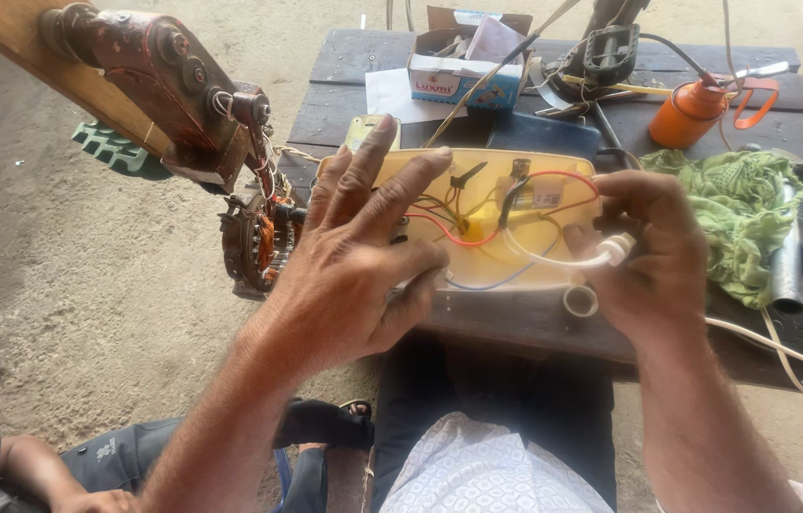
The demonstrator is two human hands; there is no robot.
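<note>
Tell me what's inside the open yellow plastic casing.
Inside the yellow plastic casing: red wires, black wires and a white cable. The left hand covers its left end.

On your dark wooden bench (344, 66) you have an orange plastic oil can (686, 114) at the far right, with a crumpled green cloth (734, 223) near it. An open cardboard box (463, 71) sits further back. A rusty red motor housing (169, 81) on a wooden beam (12, 38) hangs at your left.

My left hand (349, 275) and right hand (643, 256) are bare (forearms too); I'm wearing dark trousers (506, 408) and a white patterned shirt (491, 475).
</note>
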